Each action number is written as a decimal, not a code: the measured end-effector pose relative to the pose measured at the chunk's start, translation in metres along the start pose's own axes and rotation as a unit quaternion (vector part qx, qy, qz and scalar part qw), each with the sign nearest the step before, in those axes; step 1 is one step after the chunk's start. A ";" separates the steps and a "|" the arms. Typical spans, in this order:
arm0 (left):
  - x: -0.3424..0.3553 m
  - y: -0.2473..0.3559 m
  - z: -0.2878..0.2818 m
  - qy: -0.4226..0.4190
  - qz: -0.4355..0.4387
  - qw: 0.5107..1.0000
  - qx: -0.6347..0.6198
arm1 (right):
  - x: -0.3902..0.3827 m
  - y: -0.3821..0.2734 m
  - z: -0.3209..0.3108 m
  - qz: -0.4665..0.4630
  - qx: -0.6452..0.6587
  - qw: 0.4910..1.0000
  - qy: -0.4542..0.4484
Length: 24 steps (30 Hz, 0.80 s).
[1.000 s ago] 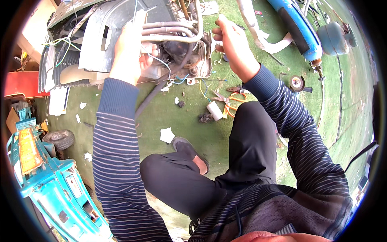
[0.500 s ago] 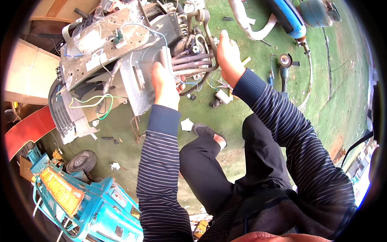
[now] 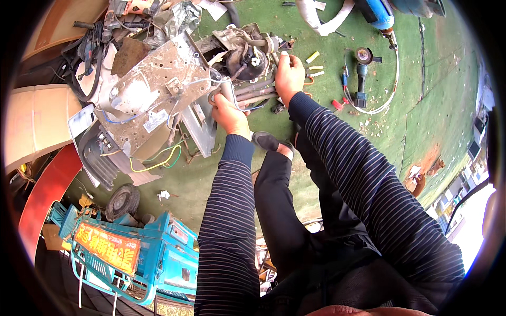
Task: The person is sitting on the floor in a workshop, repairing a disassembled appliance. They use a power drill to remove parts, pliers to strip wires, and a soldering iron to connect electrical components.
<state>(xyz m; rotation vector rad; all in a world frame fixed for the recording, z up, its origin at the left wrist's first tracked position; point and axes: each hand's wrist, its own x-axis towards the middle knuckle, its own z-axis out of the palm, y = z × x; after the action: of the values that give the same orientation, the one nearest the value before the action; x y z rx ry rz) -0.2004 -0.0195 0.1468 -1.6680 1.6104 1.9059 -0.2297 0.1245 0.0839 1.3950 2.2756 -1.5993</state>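
My left hand point(image 3: 227, 113) is closed round a pale pipe point(image 3: 228, 88) at the front of a dirty, dismantled metal unit. My right hand point(image 3: 289, 76) is closed on a metal pipe at the unit's right side, its thumb upward. Several parallel pipes point(image 3: 253, 92) run between my hands. Behind them sits a black rounded compressor point(image 3: 244, 65). A perforated metal plate point(image 3: 157, 87) with loose wires lies to the left, above a bent grey sheet point(image 3: 197, 129). My fingertips are partly hidden.
An angle grinder point(image 3: 361, 79), a hose point(image 3: 396, 73) and a blue cylinder point(image 3: 377, 16) lie at right on the green floor point(image 3: 432, 121). Turquoise vehicle bodywork point(image 3: 176, 253), a small tyre point(image 3: 121, 203), a red panel point(image 3: 47, 205) and cardboard point(image 3: 39, 121) are at left.
The view has shifted and my legs appear straighter. Both hands and the unit now sit differently in the picture. My right hand, with fingers apart earlier, is now closed on the unit's pipe.
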 end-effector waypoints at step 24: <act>0.005 -0.006 -0.001 0.034 0.026 0.999 -0.008 | 0.000 0.016 0.001 -0.015 -0.029 0.999 -0.036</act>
<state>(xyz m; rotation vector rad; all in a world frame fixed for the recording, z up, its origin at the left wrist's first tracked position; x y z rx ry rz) -0.1974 -0.0207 0.1396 -1.7322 1.6832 1.9117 -0.2192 0.1245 0.0714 1.2746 2.2939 -1.5529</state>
